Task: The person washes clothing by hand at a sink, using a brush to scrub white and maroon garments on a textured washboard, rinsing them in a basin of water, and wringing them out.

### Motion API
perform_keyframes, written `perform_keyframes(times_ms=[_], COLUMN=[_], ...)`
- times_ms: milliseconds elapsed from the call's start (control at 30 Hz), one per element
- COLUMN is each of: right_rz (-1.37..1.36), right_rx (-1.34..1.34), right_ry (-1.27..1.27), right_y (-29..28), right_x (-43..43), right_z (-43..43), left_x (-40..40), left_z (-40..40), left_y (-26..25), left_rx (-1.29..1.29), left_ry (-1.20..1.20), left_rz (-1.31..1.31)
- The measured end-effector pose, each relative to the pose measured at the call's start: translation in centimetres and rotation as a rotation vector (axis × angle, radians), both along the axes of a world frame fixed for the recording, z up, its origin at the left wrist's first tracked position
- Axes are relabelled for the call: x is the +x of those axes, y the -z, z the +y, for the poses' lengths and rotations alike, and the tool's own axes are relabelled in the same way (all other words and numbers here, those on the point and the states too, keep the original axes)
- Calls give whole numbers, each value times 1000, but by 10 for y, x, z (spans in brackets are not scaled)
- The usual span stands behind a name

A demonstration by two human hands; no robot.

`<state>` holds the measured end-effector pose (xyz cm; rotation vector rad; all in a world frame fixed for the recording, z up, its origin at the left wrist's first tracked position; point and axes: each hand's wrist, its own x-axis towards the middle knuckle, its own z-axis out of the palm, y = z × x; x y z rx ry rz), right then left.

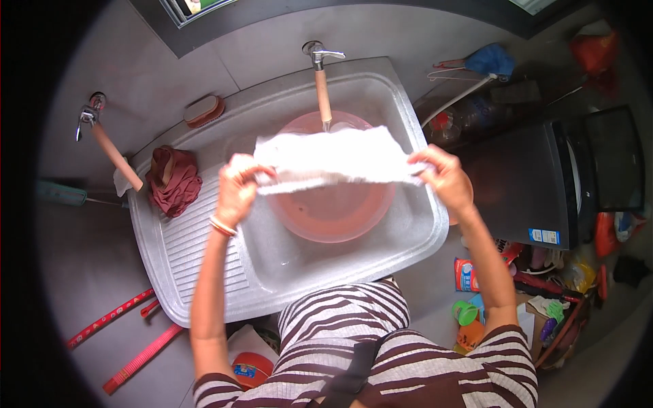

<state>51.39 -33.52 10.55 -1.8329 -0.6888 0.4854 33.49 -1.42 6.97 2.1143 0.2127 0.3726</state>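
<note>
Stretched between my two hands is a white cloth, blurred and overexposed, so its exact kind is unclear. My left hand grips its left end, and my right hand pinches the right end. Below the cloth, a pink translucent basin holding water sits in the bowl of a grey laundry sink. The cloth hides part of the basin. Above it, a wall tap with a tan hose points down at the basin, and water shows at the hose's mouth.
A crumpled maroon cloth rests by the ribbed washboard. Behind it are a scrubbing brush and a second tap with a hose. On the right stands a dark appliance; packets and clutter lie on the floor.
</note>
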Motion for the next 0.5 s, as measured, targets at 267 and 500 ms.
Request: perform_keyframes(times_ms=[267, 500], right_rz=[-139, -194], right_rx=[-558, -377], right_ry=[-378, -4], right_y=[116, 148], right_x=[-81, -8], right_z=[-16, 28], left_x=[-68, -8], left_z=[-70, -35], left_y=[123, 101], left_rx=[82, -4], left_ry=[90, -305], left_rz=[317, 355])
